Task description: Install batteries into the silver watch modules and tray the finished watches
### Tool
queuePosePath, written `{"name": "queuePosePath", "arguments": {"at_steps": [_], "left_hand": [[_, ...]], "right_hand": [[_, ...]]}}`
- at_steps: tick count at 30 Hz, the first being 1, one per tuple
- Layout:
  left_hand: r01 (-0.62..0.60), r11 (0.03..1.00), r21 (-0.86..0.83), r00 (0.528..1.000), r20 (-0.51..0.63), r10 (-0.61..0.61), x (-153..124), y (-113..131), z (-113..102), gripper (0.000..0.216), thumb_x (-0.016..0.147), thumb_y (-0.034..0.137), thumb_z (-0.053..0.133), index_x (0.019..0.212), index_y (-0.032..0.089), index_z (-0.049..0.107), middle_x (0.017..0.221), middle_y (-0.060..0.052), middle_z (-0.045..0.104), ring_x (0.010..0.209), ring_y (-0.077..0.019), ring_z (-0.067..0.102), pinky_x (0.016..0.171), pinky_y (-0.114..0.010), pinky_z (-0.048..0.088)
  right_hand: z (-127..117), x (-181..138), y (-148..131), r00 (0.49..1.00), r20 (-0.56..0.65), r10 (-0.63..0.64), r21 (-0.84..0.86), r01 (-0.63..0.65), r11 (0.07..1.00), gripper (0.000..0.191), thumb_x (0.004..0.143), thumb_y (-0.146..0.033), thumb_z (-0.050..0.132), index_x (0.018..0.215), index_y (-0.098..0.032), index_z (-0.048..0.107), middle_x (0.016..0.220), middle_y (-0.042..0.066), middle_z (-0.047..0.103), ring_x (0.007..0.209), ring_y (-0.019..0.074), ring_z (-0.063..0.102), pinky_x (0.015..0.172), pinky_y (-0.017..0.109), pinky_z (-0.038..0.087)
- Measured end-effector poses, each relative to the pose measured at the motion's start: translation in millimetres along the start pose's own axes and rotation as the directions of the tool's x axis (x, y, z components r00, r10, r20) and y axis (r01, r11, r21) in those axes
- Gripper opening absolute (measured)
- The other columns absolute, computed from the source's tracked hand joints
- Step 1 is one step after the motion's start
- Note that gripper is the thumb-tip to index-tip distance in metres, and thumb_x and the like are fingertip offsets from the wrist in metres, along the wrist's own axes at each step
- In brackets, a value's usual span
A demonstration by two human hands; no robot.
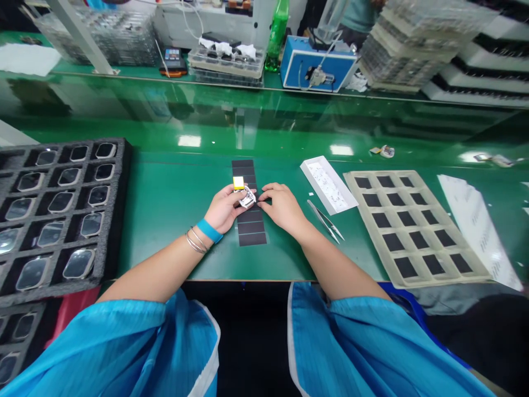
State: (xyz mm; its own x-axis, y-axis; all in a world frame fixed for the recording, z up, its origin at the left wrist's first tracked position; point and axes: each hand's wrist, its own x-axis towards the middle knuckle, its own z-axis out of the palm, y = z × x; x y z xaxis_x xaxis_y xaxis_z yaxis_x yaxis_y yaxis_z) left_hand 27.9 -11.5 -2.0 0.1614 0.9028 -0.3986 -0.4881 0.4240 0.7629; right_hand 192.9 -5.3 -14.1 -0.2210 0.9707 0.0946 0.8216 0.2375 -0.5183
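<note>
My left hand (223, 210) is closed round an opened smartwatch case (248, 197), silver, with a white and yellow battery (238, 183) standing out from its far side. Beneath the case lies a strip of black rectangular stickers (252, 227), partly covered by my fingers. At the strip's right edge is my right hand (281, 208), its fingers curled and thumb close to the index finger. Whatever may be between those fingertips is too small to make out. Tweezers (325, 221) lie on the table to the right of this hand.
A white box (328, 184) with small pieces stands beyond the tweezers. On the right is a beige tray (382, 234) of black squares, beside white sheets (479, 226). A black foam tray (124, 165) of watches fills the left. A shelf edge (231, 88) runs across the back.
</note>
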Motion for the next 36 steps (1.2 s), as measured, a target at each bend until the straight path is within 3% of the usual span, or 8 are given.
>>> {"name": "queuePosePath", "arguments": {"at_steps": [7,11,14,16,19,23,30,36], "left_hand": [[0.029,1.0,-0.011,1.0,-0.001,-0.029,-0.7,3.0,-0.6,0.012,0.082,0.006,0.06,0.091,0.014,0.064,0.087,-0.008,0.074,0.083,-0.0164,0.069,0.093,-0.042,0.052],[0.032,0.999,-0.01,0.999,-0.004,-0.032,-0.5,3.7,0.4,0.012,0.081,0.006,0.06,0.09,0.014,0.064,0.087,-0.007,0.075,0.082,-0.0155,0.069,0.092,-0.04,0.053],[0.028,1.0,-0.004,1.0,-0.01,-0.028,-0.5,3.4,0.7,0.012,0.079,0.007,0.062,0.089,0.013,0.064,0.086,-0.007,0.075,0.079,-0.0145,0.068,0.088,-0.037,0.055],[0.024,1.0,-0.007,1.0,-0.009,-0.024,-0.8,3.1,0.5,0.012,0.078,0.007,0.063,0.089,0.014,0.064,0.086,-0.007,0.074,0.078,-0.0141,0.068,0.086,-0.036,0.055],[0.004,1.0,0.003,1.0,0.025,-0.004,-1.5,2.2,-0.2,0.015,0.075,0.01,0.068,0.089,0.013,0.064,0.086,-0.008,0.074,0.078,-0.0154,0.069,0.083,-0.035,0.056],[-0.028,0.995,0.098,0.998,0.055,0.023,-3.1,0.5,-0.3,0.024,0.068,0.012,0.075,0.09,0.013,0.065,0.079,-0.005,0.072,0.071,-0.0164,0.069,0.071,-0.033,0.059],[-0.052,0.974,0.221,0.996,0.079,0.035,-5.3,-0.1,0.7,0.022,0.064,0.016,0.078,0.084,0.011,0.069,0.072,-0.004,0.069,0.06,-0.0133,0.064,0.055,-0.027,0.058],[-0.037,0.972,0.232,0.993,0.121,0.009,-4.8,0.1,-1.6,0.027,0.06,0.021,0.083,0.084,0.012,0.072,0.079,-0.005,0.072,0.064,-0.0125,0.065,0.056,-0.023,0.058]], "right_hand": [[3.9,2.6,-0.2,0.999,0.029,0.035,-0.018,-0.035,0.999,0.014,0.086,-0.015,0.061,0.074,-0.018,0.069,0.117,0.011,0.058,0.113,0.0286,0.05,0.098,0.047,0.042],[-8.1,-0.9,0.2,0.991,0.111,-0.073,0.03,0.07,0.997,0.014,0.089,-0.016,0.057,0.077,-0.018,0.063,0.115,0.01,0.057,0.111,0.027,0.048,0.1,0.047,0.04],[-23.7,-2.1,4.9,0.978,0.1,-0.182,0.206,0.158,0.966,0.011,0.089,-0.022,0.058,0.078,-0.02,0.061,0.113,0.008,0.058,0.112,0.024,0.051,0.105,0.047,0.038],[-32.3,-1.6,7.7,0.978,0.024,-0.207,0.389,0.181,0.903,0.012,0.088,-0.028,0.06,0.079,-0.02,0.061,0.111,0.007,0.06,0.11,0.022,0.055,0.104,0.045,0.041],[-36.5,-1.0,6.8,0.987,-0.116,-0.115,0.649,0.162,0.743,0.022,0.081,-0.04,0.069,0.074,-0.021,0.06,0.099,0.005,0.066,0.098,0.0201,0.062,0.095,0.042,0.049],[-27.3,-3.6,-2.7,0.988,-0.149,-0.029,0.787,0.136,0.601,0.033,0.068,-0.046,0.081,0.068,-0.021,0.06,0.082,0.003,0.07,0.083,0.0188,0.066,0.084,0.04,0.054],[-12.6,-6.1,-9.4,0.989,-0.119,-0.086,0.752,0.146,0.643,0.025,0.068,-0.029,0.08,0.07,-0.02,0.057,0.076,0.001,0.069,0.074,0.0162,0.066,0.077,0.035,0.054],[-9.6,-6.9,-9.6,0.983,-0.09,-0.16,0.695,0.177,0.696,0.023,0.071,-0.027,0.075,0.078,-0.02,0.054,0.08,0.001,0.07,0.076,0.015,0.066,0.077,0.033,0.053]]}}
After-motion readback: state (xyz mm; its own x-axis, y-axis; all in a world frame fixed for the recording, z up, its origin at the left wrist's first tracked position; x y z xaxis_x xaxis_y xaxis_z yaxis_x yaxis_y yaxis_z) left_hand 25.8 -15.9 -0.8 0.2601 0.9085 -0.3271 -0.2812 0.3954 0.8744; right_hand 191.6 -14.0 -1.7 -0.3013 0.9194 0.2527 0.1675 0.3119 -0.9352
